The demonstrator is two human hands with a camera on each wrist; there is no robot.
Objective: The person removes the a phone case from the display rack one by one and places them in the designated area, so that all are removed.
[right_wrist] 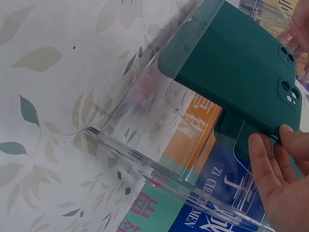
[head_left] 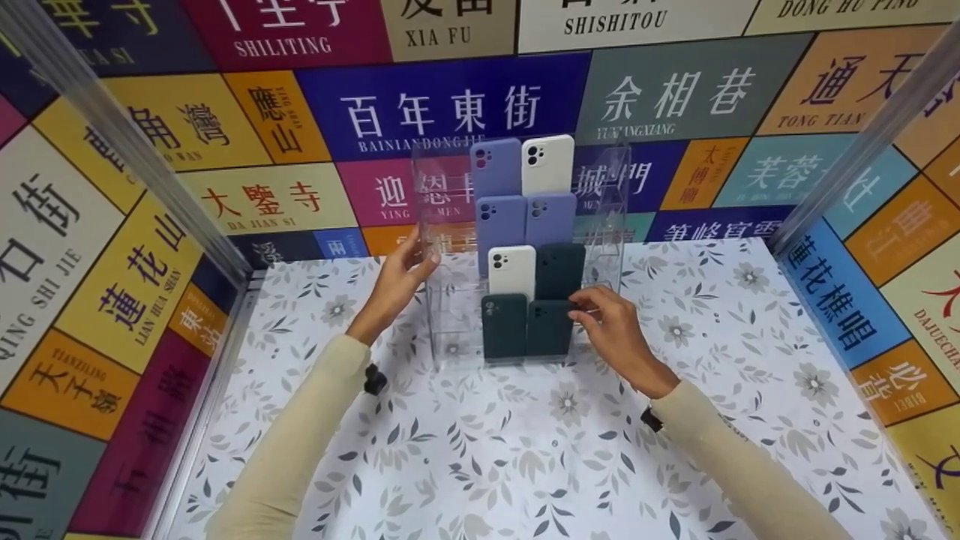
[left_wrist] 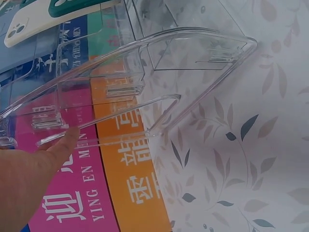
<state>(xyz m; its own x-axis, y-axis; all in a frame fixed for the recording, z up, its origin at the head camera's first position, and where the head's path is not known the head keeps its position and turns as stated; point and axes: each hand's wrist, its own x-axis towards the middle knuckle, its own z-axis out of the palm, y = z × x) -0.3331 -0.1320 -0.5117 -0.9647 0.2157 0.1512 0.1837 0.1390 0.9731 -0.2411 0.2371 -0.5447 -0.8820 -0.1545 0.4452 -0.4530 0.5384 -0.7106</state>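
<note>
A clear stepped display rack (head_left: 454, 319) holds phone cases in two columns. My right hand (head_left: 619, 330) pinches the upper right edge of a dark green phone case (head_left: 550, 334), which stands in the lowest tier on the right; in the right wrist view thumb and fingers meet at its camera end. Beside it stands another dark green case (head_left: 504, 330). Above them are a white case (head_left: 511, 271) and a third dark green one (head_left: 561, 266). My left hand (head_left: 394, 281) holds the rack's left side, fingertips at the clear side frame (left_wrist: 164, 104).
Higher tiers carry several purple cases (head_left: 501, 217) and one white case (head_left: 547, 165). The rack stands on a table with a white leaf-patterned cover (head_left: 525, 465). Walls with coloured street-name panels (head_left: 442, 105) enclose the back and both sides.
</note>
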